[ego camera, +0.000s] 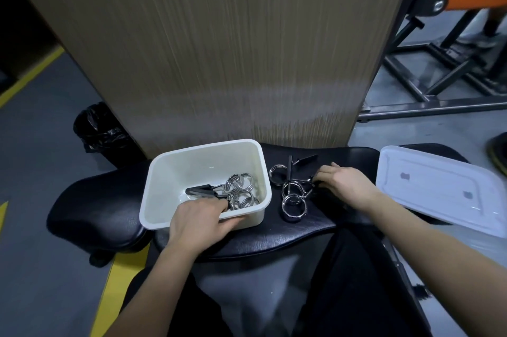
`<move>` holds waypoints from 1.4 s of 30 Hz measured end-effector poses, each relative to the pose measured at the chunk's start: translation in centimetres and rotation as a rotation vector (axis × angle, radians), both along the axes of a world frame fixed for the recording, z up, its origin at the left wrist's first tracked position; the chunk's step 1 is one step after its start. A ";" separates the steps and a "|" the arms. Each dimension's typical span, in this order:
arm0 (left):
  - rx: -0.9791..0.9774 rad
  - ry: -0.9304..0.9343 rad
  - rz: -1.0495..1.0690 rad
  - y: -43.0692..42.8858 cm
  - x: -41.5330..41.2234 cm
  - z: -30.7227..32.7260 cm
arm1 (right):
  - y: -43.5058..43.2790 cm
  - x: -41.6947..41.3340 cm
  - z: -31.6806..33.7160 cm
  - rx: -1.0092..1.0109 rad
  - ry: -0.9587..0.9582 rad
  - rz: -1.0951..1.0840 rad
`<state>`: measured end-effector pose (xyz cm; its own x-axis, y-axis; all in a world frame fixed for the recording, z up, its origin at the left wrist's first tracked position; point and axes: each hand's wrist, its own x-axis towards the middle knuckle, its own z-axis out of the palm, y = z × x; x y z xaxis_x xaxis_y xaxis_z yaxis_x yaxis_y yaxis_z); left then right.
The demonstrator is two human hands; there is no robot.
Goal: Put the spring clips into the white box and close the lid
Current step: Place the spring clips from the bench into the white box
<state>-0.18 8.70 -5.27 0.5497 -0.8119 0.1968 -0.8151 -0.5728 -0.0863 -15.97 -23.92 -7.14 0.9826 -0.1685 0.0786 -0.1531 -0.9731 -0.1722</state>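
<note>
Bare forearms, black trousers (356,281)

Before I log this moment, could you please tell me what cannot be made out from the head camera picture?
- Head view: whether the left hand grips a clip in the white box; its own fingers hide the contact.
- Head view: what the right hand pinches; its fingertips cover it.
- Head view: the count of spring clips in the box and of those on the bench; they overlap.
- Head view: the lid overhangs the pad; its support is hidden.

One white box (175,172), one lid (439,188), two hands, several spring clips (293,205).
</note>
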 end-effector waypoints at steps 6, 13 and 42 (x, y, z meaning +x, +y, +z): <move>0.021 0.055 0.050 0.0 -0.3 0.8 | 0.6 -1.0 2.6 0.253 -0.280 -0.073; -0.553 0.387 0.229 1.5 1.4 2.4 | 6.9 2.2 7.5 0.444 -0.488 -0.178; -0.581 0.697 0.860 5.6 7.4 0.8 | 22.6 19.0 1.4 0.221 0.177 -0.099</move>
<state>7.27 14.27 -4.48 0.9896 -0.0293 -0.1407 0.0712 -0.7504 0.6572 3.01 -1.27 -5.71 0.9557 -0.2582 -0.1416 -0.2919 -0.8938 -0.3406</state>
